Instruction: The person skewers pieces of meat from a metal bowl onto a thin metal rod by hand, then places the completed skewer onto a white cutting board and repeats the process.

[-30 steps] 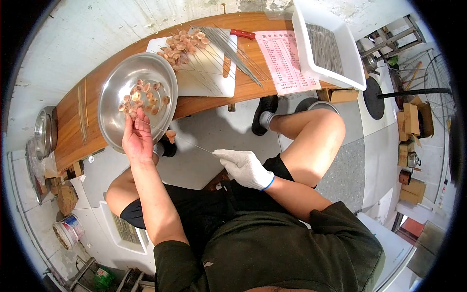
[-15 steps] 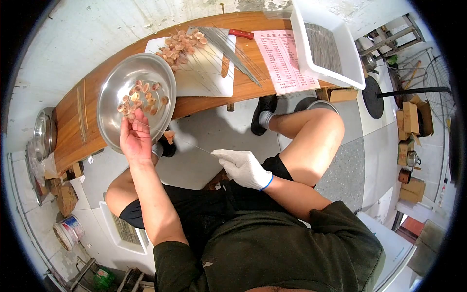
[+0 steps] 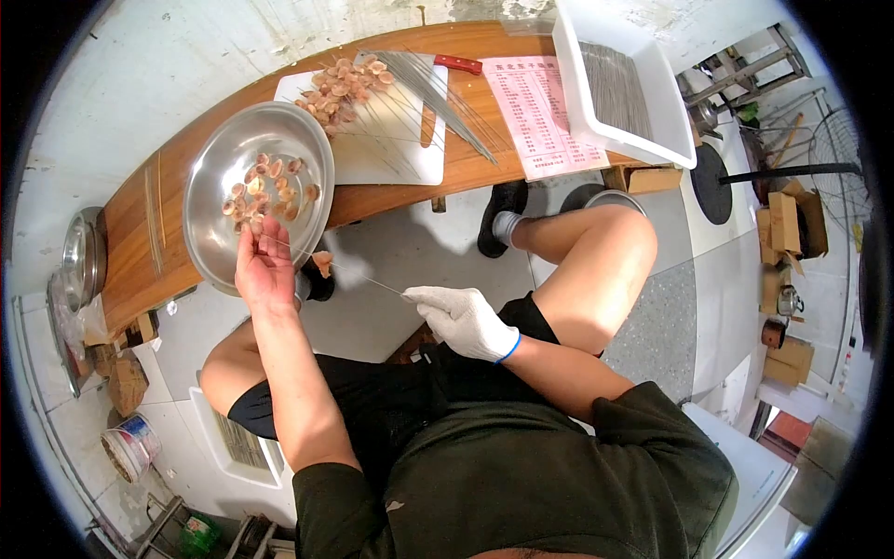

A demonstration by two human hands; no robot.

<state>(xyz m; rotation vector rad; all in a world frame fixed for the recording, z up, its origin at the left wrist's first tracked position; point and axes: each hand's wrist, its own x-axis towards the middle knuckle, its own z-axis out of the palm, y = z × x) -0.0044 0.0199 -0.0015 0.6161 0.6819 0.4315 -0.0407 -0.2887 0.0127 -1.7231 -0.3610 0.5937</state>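
My right hand (image 3: 463, 321), in a white glove with a blue cuff, is closed on the end of a thin metal skewer (image 3: 368, 278). A pinkish-brown piece (image 3: 322, 264) sits on that skewer. My bare left hand (image 3: 266, 265) is palm up at the near rim of a steel bowl (image 3: 207, 196), its fingertips pinched at the skewer's far end, on a small piece partly hidden by the fingers. Several round brown pieces (image 3: 277, 184) lie in the bowl. Beyond it, a heap of skewered pieces (image 3: 340, 91) rests on a white cutting board (image 3: 372, 168).
Loose skewers (image 3: 438, 102) and a red-handled knife (image 3: 458, 64) lie beside the board. A pink printed sheet (image 3: 540, 116) is next to a white bin (image 3: 670, 130) of skewers. Steel bowls (image 3: 82, 256) stand at the wooden table's (image 3: 130, 242) left end.
The camera view has shifted slightly. My left fingers have moved a little relative to the bowl, while the gloved hand keeps its hold on the skewer.
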